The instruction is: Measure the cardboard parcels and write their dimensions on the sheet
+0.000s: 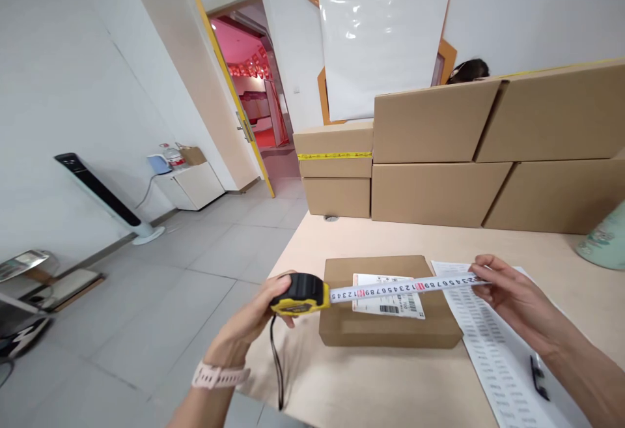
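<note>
My left hand grips a yellow and black tape measure by its case, with a black wrist strap hanging down. The white blade is pulled out to the right, above a small cardboard box lying flat on the table. My right hand pinches the far end of the blade between thumb and fingers. A printed shipping label is on the box's top face, partly covered by the blade. Under my right hand lie printed paper sheets and a black pen.
Large cardboard boxes are stacked along the table's back edge. Behind them shows the top of a person's head. A pale green floral object stands at the right. The table's left edge drops to a tiled floor.
</note>
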Demonstrator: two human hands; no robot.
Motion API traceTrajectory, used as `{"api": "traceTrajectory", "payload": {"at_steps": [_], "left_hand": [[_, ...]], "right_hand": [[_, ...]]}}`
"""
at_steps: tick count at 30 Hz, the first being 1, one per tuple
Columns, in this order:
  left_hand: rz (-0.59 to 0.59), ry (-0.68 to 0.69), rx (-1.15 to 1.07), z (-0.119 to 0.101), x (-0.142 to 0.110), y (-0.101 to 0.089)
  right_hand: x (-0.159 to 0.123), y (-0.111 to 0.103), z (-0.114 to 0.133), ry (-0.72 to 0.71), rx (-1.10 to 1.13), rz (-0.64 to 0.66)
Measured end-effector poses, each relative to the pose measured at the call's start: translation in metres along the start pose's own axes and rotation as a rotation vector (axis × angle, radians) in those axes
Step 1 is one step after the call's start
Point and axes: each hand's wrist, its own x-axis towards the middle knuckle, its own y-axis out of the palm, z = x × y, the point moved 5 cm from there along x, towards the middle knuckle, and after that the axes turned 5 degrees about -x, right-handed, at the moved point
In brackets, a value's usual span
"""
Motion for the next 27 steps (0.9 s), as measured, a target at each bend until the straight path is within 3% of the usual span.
{"api": "traceTrajectory", "payload": {"at_steps": [3, 7, 16, 23, 27], "left_hand": [[-0.048, -0.040, 0.024, 0.006, 0.006, -0.023], [-0.061, -0.070, 0.063, 0.006, 0.012, -0.033], [0.009, -0.102, 0.109, 0.007, 0.015, -0.043], [0.029, -0.122, 0.102, 0.017, 0.023, -0.059], [0.035, -0.126, 0.107, 0.021, 0.022, -0.061]], "right_hand": [[0.011, -0.003, -0.024, 0.060, -0.049, 0.054], [0.017, 0.004, -0.040, -0.015, -0.240, 0.082], [0.014, 0.018, -0.042, -0.098, -0.413, 0.011], [0.018, 0.013, -0.056, 0.051, -0.393, -0.006], [0.021, 0.010, -0.060, 0.068, -0.381, -0.027]]}}
